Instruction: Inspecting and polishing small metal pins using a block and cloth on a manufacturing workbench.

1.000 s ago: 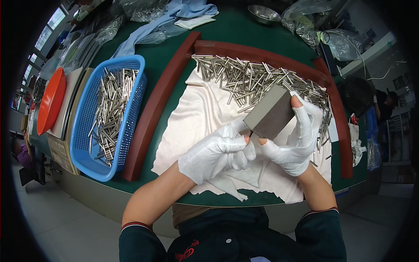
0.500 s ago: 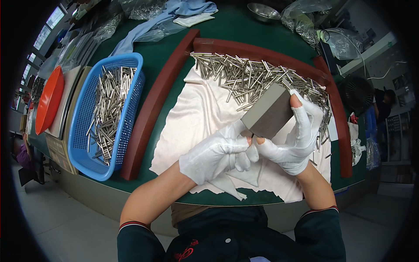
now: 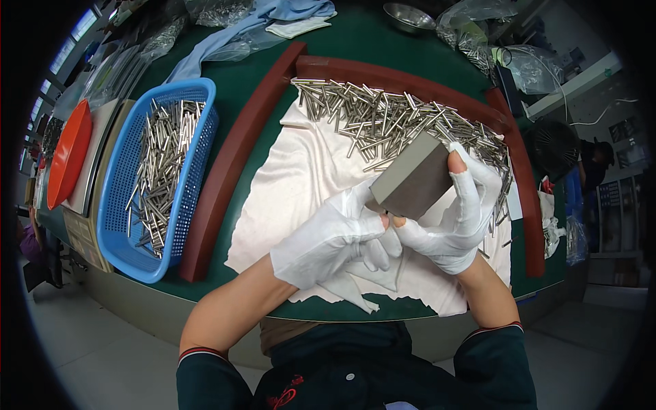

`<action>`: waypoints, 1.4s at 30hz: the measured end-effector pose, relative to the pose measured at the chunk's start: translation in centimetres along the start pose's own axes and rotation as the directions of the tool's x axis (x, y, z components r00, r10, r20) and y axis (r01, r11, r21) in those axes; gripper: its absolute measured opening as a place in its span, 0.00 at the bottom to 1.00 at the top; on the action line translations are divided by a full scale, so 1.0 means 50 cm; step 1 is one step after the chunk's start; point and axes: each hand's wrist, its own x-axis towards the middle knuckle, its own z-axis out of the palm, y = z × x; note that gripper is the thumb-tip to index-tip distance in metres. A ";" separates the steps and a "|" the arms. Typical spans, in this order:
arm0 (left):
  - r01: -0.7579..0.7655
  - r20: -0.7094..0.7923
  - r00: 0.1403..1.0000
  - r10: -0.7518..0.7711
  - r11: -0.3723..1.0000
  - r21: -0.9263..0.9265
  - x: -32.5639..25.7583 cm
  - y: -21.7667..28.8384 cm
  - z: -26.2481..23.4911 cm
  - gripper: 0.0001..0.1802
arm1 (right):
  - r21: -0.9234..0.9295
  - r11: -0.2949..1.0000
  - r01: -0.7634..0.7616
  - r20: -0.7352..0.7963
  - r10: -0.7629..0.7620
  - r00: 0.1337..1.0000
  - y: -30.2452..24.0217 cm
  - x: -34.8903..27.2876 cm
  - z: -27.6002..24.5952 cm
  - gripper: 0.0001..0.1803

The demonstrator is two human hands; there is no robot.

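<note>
A grey rectangular block (image 3: 415, 174) is held tilted over the pale pink cloth (image 3: 273, 219), with one lighter long face and one darker face. My right hand (image 3: 454, 222), in a white glove with bare fingertips, grips it from the right: a finger reaches its upper right corner and the thumb its lower edge. My left hand (image 3: 335, 236), also white-gloved, is closed at the block's lower left corner, thumb close to the right thumb. A tiny dark tip shows between the thumbs; what it belongs to is hidden. Beyond the block lie many loose metal pins (image 3: 383, 123).
Dark red wooden bars (image 3: 236, 164) border the cloth on the green table (image 3: 355, 51). Left of them stands a blue plastic basket (image 3: 109, 205) of metal pins (image 3: 164, 178), beside an orange tray (image 3: 70, 154). A metal bowl (image 3: 410, 17) and a light blue cloth (image 3: 236, 34) lie at the back.
The whole view has shifted slightly, so things appear a little further left. Both hands keep nearly the same hold on the grey block.
</note>
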 end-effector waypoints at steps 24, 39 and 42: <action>-0.007 -0.108 0.993 0.042 0.952 0.306 -0.007 0.022 0.021 0.34 | 0.014 1.000 0.007 0.007 -0.007 1.000 0.010 -0.009 0.000 0.52; -0.015 -0.157 0.984 0.086 0.913 0.407 -0.017 0.029 0.031 0.34 | -0.001 1.000 0.004 0.024 -0.004 1.000 0.010 -0.019 0.000 0.53; -0.008 -0.197 0.974 0.108 0.892 0.451 -0.019 0.029 0.034 0.34 | 0.075 0.997 0.005 -0.011 -0.004 1.000 0.016 -0.023 0.004 0.53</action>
